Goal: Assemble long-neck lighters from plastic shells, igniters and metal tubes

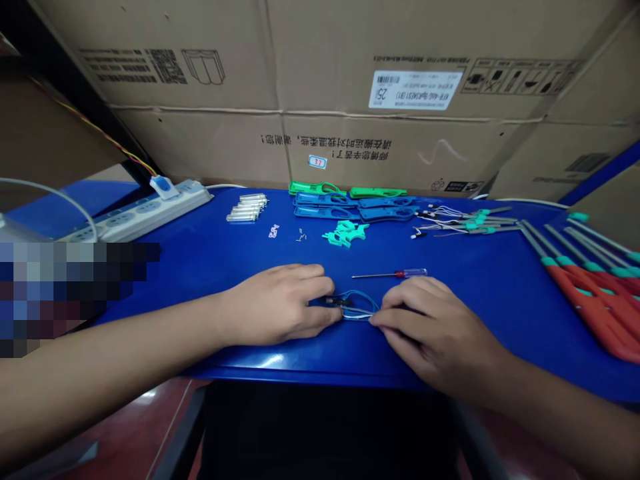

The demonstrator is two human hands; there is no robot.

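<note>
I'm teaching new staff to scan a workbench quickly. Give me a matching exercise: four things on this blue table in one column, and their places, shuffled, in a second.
Things
1. power strip
2. screwdriver
3. blue wires
4. red plastic parts

Places
A. pinched between the left hand and the right hand
B. far left corner of the table
C. right edge of the table
D. lying just beyond the right hand

Pairs: 1-B, 2-D, 3-A, 4-C
</note>
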